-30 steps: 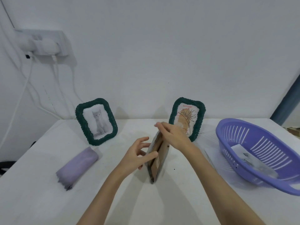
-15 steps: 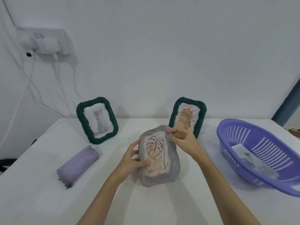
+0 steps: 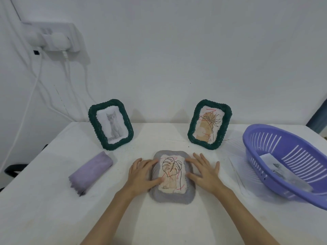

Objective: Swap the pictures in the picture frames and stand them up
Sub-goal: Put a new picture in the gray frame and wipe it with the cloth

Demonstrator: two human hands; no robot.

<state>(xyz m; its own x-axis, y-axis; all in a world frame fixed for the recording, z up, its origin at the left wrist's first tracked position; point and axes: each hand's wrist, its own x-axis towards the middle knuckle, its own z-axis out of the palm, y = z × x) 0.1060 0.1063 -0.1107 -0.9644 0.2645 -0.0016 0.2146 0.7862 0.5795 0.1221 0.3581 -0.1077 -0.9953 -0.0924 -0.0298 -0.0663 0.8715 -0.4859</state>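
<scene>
a grey woven rectangular picture frame holding a line drawing of a monstera leaf lies face up on the white cloth-covered table, near its middle, directly in front of the person. the left hand rests on the frame's left edge, fingers spread and nearly straight, thumb lying across the lower left corner of the picture; it presses rather than grasps. the right hand lies flat at the frame's right edge, fingers splayed, thumb touching the woven border, closed round nothing.

behind, two dark green woven picture frames stand upright near the wall: the one at left shows a grey kitten, the one at right a plant sketch on tan paper. a rolled lilac cloth lies well to the left of the grey frame.

at far right sits a purple slotted plastic basket, tilted toward the camera; inside it lie loose printed paper sheets, their pictures too small to make out. a white power strip with plugs and trailing cables hangs on the wall at upper left.
</scene>
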